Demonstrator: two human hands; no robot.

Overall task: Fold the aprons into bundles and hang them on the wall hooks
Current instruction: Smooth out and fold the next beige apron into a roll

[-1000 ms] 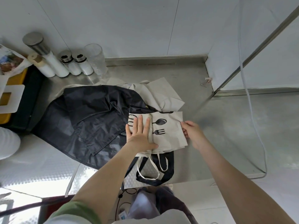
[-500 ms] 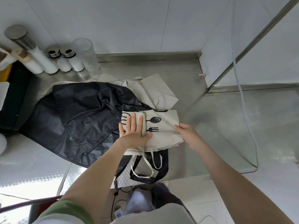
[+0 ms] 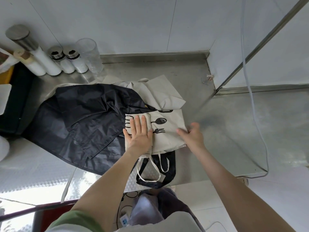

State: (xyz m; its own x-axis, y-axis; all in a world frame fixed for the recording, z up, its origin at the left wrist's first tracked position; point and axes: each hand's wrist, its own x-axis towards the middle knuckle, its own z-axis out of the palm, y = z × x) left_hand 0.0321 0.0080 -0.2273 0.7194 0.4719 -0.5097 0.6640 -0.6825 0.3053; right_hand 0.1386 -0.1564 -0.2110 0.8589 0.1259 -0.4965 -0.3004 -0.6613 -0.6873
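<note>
A beige apron (image 3: 168, 129) printed with black cutlery lies folded into a rectangle on the steel counter (image 3: 234, 131). My left hand (image 3: 138, 133) presses flat on its left part, fingers straight. At the fold's right edge is my right hand (image 3: 192, 136), fingers spread and blurred, touching the cloth. Beige and black straps (image 3: 153, 168) hang over the counter's front edge. A black apron (image 3: 80, 121) lies spread out to the left, partly under the beige one. More beige cloth (image 3: 163, 92) lies behind.
White shakers with metal lids (image 3: 66, 62) and a clear glass (image 3: 90, 56) stand at the back left by the wall. A thin cable (image 3: 255, 114) hangs down at the right. A metal post (image 3: 250, 56) slants up from the counter corner.
My right hand has let go of the fold's right edge and now has its fingers spread. My left hand stays pressed on the cloth.
</note>
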